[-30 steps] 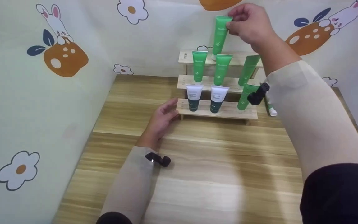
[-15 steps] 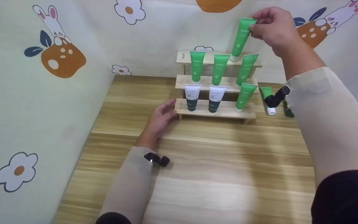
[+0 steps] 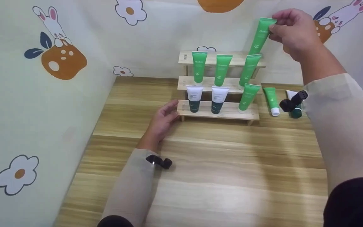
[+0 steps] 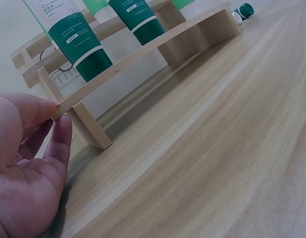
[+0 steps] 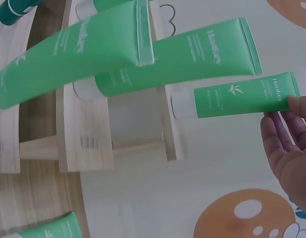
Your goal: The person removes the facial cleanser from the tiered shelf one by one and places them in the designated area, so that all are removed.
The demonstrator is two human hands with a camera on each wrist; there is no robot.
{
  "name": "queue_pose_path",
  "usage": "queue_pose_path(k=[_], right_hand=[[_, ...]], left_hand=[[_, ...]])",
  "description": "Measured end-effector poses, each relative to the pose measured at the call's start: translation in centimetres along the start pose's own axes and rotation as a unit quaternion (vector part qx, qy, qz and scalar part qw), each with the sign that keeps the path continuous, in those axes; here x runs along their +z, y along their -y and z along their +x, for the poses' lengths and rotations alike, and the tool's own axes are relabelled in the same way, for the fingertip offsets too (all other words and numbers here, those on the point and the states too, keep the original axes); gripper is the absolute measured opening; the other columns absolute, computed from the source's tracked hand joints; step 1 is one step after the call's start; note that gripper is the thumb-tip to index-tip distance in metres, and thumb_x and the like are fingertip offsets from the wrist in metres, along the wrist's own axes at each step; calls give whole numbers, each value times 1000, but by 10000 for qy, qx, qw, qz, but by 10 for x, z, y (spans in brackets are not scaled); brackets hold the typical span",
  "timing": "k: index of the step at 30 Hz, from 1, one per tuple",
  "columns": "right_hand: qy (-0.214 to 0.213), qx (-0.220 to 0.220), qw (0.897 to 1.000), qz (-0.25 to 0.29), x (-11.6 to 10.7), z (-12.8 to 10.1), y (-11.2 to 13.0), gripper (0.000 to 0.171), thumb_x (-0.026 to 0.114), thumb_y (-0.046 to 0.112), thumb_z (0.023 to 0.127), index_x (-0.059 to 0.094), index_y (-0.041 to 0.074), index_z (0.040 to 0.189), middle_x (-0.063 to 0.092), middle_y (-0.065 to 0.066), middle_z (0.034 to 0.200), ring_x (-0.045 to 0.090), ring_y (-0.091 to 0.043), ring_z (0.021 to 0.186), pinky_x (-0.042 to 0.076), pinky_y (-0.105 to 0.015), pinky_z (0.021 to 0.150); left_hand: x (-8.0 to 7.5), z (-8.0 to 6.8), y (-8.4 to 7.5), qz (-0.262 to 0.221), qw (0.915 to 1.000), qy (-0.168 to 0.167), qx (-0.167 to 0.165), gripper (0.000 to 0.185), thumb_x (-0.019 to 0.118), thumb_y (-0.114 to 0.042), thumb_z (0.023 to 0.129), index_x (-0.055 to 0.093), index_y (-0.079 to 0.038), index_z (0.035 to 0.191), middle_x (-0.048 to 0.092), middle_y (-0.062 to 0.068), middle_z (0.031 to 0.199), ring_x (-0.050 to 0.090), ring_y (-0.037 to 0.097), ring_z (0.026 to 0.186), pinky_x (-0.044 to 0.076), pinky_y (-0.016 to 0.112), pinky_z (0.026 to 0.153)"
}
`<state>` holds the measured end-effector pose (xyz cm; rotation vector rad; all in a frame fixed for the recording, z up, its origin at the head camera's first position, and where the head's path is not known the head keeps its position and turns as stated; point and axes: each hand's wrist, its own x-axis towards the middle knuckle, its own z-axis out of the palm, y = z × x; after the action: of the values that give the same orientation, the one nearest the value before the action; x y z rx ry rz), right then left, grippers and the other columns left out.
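Observation:
My right hand [image 3: 290,30] pinches the crimped end of a light green tube [image 3: 260,35] and holds it cap down over the right end of the top shelf of a three-step wooden rack [image 3: 250,113]. In the right wrist view the same green tube [image 5: 242,96] shows with its white cap pointing left, and my right-hand fingers [image 5: 286,144] are on its end. My left hand [image 3: 164,119] lies on the table with its fingertips [image 4: 61,131] against the rack's lower left corner [image 4: 58,111]. Green tubes [image 3: 198,66] stand on the middle step, white-and-dark-green tubes [image 3: 195,97] on the bottom one.
A green tube [image 3: 272,101] and a dark green-capped tube [image 3: 295,110] lie on the wooden table [image 3: 219,164] right of the rack. Patterned cloth walls [image 3: 36,94] close in the left side and the back. Wide bare tabletop lies in front of the rack.
My right hand has carried the green tube rightwards, from over the top shelf's middle to over its right end. The left hand has stayed at the rack's corner.

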<state>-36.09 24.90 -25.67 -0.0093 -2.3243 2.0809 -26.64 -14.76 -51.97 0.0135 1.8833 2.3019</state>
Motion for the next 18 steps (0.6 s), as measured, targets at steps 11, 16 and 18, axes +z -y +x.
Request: queue_pose_path(k=[11,16,18], right_hand=[[-153,137,9918,1260,-47,-5,-18,53,78,14,83,55,15,131,56,-2,126,60,-21,122,56,-27,94],[-283,86,9862,1630,-67,-10,-35,54,77,12,83,54,16,132,55,-2,128,59,-20,119,56,-28,94],[-350,54,9832,1790,-74,-13,-45,53,77,11,84,54,15,132,55,-3,126,59,-20,117,57,-28,93]], left_hand=[[-1,0,0,51,9999,-88,-59,49,64,-3,91,57,-19,138,54,3,142,56,21,128,49,33,107],[-1,1,0,174,9998,-102,-60,49,64,-4,91,58,-22,136,54,1,143,56,20,129,49,33,107],[0,1,0,245,9996,-117,-48,49,65,-5,91,59,-22,136,54,0,144,55,19,129,49,31,107]])
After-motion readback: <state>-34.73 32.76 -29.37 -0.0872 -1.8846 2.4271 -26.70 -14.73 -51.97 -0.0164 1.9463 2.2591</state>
